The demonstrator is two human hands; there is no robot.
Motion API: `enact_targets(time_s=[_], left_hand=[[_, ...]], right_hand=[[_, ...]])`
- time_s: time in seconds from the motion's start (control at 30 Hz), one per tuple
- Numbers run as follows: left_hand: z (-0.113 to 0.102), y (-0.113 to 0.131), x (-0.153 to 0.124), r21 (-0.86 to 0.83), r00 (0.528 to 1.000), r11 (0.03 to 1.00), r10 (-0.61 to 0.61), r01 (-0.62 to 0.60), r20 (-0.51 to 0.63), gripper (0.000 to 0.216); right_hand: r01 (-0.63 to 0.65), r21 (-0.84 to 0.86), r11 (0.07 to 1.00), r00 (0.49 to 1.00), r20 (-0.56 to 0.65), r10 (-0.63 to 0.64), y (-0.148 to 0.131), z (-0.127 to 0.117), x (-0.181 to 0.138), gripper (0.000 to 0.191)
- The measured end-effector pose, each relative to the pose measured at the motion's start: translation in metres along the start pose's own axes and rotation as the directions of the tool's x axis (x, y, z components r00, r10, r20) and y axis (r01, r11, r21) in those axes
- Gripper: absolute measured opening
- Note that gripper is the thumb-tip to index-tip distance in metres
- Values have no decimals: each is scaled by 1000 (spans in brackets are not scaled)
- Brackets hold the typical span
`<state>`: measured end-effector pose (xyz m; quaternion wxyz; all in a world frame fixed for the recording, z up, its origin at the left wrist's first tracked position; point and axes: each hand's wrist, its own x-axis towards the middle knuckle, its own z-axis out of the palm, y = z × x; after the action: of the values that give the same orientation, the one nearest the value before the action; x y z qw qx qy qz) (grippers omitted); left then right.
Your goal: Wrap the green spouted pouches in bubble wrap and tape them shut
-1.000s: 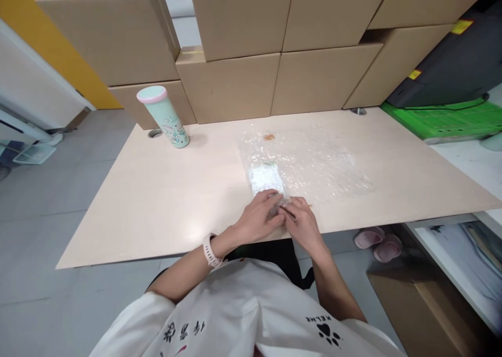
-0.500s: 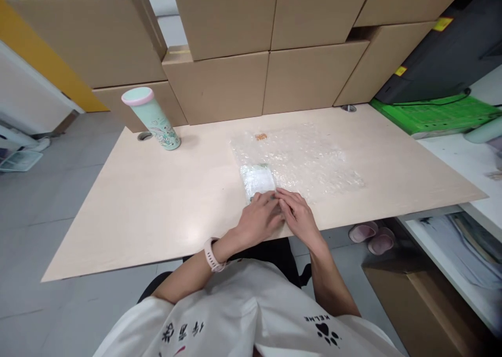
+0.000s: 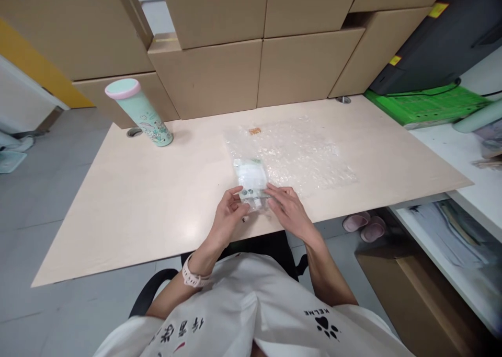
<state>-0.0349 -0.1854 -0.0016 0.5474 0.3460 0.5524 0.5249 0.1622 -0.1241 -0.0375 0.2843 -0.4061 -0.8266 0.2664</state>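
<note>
Fingers (image 3: 236, 189) of left hand (image 3: 225, 218) curl, thumb spread from forefinger, beside near end of white printed packet (image 3: 251, 176); right hand (image 3: 292, 211) at its near-right corner, can't tell if pinching. Packet's at near-left part of bubble wrap (image 3: 306, 148); step looks like adjusting film around it, next move calls for steady two-handed grip.

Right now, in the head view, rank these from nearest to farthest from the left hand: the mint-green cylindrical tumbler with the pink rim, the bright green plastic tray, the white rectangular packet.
1. White rectangular packet: just ahead, by the left hand's fingertips.
2. Mint-green cylindrical tumbler: farther forward, to the hand's left.
3. Bright green plastic tray: forward, far to the right.
</note>
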Motion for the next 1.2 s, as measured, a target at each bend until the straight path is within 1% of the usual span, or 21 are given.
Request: enact_targets(time_s=[0.07, 0.13, 0.2, 0.23, 0.3, 0.37, 0.4, 0.43, 0.47, 0.5, 0.53, 0.6, 0.7, 0.8, 0.87, 0.93, 0.97, 1.0, 1.1, 1.17, 1.2], left_hand=[[-1, 4, -9, -10, 995, 996, 85, -86, -47, 50], [-2, 8, -18, 37, 975, 976, 216, -215, -52, 52], [-2, 9, -23, 151, 939, 928, 344, -341, 8, 53], [-1, 8, -24, 234, 917, 887, 393, -398, 69, 51], [3, 3, -22, 406, 855, 753, 463, -518, 234, 46], [8, -6, -16, 526, 767, 560, 499, -640, 403, 47], [11, -12, -11, 566, 725, 459, 507, -685, 467, 49], [14, -18, -7, 603, 693, 363, 511, -710, 509, 52], [17, -24, -3, 639, 673, 276, 511, -718, 535, 53], [20, -30, 1, 672, 662, 199, 506, -714, 553, 54], [22, -34, 4, 699, 657, 134, 499, -702, 565, 53], [26, -40, 9, 738, 659, 33, 477, -674, 581, 50], [31, -42, 14, 772, 665, -61, 467, -633, 583, 43], [34, -42, 16, 793, 667, -101, 483, -601, 567, 40], [36, -41, 16, 807, 681, -113, 478, -579, 555, 40], [39, -42, 17, 819, 699, -110, 465, -563, 543, 41], [40, -42, 17, 824, 707, -100, 461, -558, 536, 40], [41, -42, 17, 827, 716, -81, 458, -556, 527, 40], [43, -45, 16, 820, 732, 30, 469, -572, 494, 39], [41, -46, 15, 800, 745, 166, 508, -577, 432, 40], [40, -47, 15, 785, 761, 256, 530, -564, 374, 41]], right_hand=[[6, 30, 1000, 997, 74, -8, -11, 2, 1, 42], [11, 93, 996, 989, 146, -25, -24, 5, 2, 55], [11, 149, 989, 980, 196, -41, -34, 8, 3, 62], [12, 165, 986, 977, 207, -47, -36, 9, 3, 59], [24, 174, 984, 976, 208, -60, -36, 11, 0, 47], [16, 156, 988, 982, 181, -45, -30, 11, -6, 35], [0, 135, 991, 986, 162, -22, -26, 10, -9, 31], [-20, 105, 994, 990, 141, 5, -22, 8, -13, 25], [-38, 69, 997, 993, 117, 30, -17, 6, -17, 20], [-48, 31, 998, 995, 92, 45, -14, 2, -20, 16], [-47, 1, 999, 996, 72, 47, -12, -1, -23, 17], [-27, -23, 999, 999, 41, 28, -9, -9, -27, 23], [-10, -14, 1000, 1000, -9, 10, -8, -17, -29, 19], [-28, -4, 1000, 993, -114, 28, -6, -20, -30, 11], [-39, 40, 998, 977, -210, 47, -5, -21, -31, 7], [-29, 62, 998, 951, -304, 47, -6, -22, -30, 3], [-20, 53, 998, 943, -330, 36, -7, -22, -29, 4], [-10, 35, 999, 944, -329, 21, -8, -22, -27, 8], [20, -20, 1000, 977, -213, -24, -9, -18, -22, 23], [17, -36, 999, 986, -164, -23, -7, -13, -19, 29], [11, -42, 999, 987, -162, -18, -6, -10, -17, 31]])
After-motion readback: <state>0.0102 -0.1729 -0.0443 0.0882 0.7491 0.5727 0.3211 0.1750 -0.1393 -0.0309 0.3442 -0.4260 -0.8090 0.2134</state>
